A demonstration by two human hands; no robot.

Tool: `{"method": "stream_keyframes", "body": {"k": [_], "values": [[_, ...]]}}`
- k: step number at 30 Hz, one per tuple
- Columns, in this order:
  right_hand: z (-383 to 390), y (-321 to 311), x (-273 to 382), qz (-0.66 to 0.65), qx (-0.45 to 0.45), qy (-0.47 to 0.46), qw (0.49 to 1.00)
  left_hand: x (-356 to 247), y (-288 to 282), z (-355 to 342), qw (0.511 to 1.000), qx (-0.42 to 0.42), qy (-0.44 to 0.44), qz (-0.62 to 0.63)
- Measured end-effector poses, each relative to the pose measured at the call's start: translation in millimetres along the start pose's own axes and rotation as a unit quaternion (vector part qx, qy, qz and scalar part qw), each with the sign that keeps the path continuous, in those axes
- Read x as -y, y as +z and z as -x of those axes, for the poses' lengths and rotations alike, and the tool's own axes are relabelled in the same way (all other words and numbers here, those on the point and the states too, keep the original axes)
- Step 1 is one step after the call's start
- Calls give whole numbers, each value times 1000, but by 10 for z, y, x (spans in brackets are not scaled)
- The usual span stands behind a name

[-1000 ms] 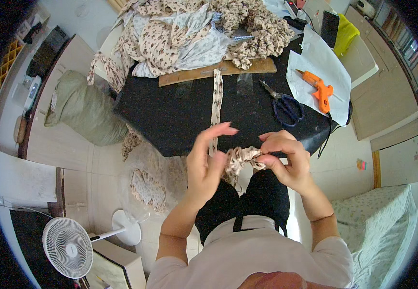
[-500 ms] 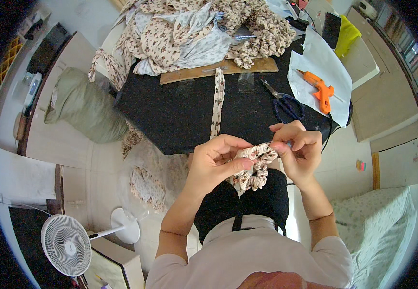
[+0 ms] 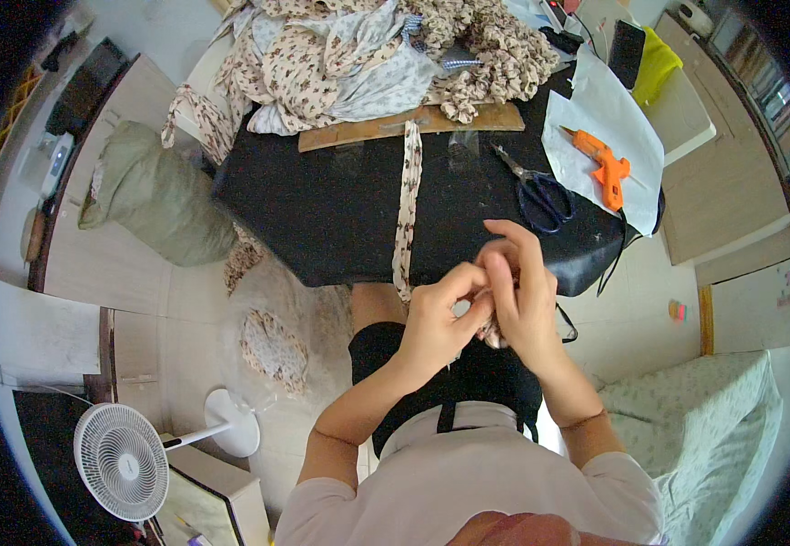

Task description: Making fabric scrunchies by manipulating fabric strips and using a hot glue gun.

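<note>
Over my lap, my left hand [image 3: 442, 323] and my right hand [image 3: 524, 300] are closed together on a ruched, floral cream fabric ring [image 3: 495, 338], mostly hidden by my fingers. My right index finger arches above it. A long floral fabric strip [image 3: 407, 200] hangs over the front edge of the black tabletop [image 3: 304, 209]. To the right lie dark-handled scissors [image 3: 545, 202] and an orange glue gun [image 3: 608, 168] on a white sheet [image 3: 636, 136].
A fabric heap [image 3: 313, 64] and gathered pieces [image 3: 495, 68] sit behind a wooden board [image 3: 349, 136]. A phone [image 3: 627, 55] lies back right. A sack [image 3: 154, 200] and plastic-covered fabric [image 3: 272, 350] are left, a white fan [image 3: 122, 460] lower left.
My hands have drawn together, the left moving right and the right moving inward. The fabric ring, plainly visible half a second ago, is now largely covered by my fingers.
</note>
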State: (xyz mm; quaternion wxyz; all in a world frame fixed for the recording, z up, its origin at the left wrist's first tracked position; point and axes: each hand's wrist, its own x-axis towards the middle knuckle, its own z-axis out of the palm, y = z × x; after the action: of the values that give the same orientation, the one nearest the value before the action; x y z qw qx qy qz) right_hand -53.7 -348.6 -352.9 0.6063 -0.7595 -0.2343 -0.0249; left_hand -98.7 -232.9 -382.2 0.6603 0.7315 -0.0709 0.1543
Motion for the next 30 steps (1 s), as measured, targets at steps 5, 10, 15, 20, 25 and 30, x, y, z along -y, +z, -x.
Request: {"method": "stream_keyframes", "body": {"k": [5,10,15,20,25,30], "values": [[-82,-207,-217,-33,120,109,986,-134,-291,36,931,155,-237,231],[7,-390,-164,-107,225,87,965,-125,-515,114,931,125,-240,246],[137,-365,-189,25,175,-81,981,-137,-524,183,920,90,-266,273],[86,-334,-295,30,157,-172,972,-88,-561,209,927,100,-235,275],[17,-324,-321,31,172,-274,946,-115,-577,234,926,85,-249,272],[56,-349,-397,34,193,-224,955,50,-522,303,920,122,-253,272]]}}
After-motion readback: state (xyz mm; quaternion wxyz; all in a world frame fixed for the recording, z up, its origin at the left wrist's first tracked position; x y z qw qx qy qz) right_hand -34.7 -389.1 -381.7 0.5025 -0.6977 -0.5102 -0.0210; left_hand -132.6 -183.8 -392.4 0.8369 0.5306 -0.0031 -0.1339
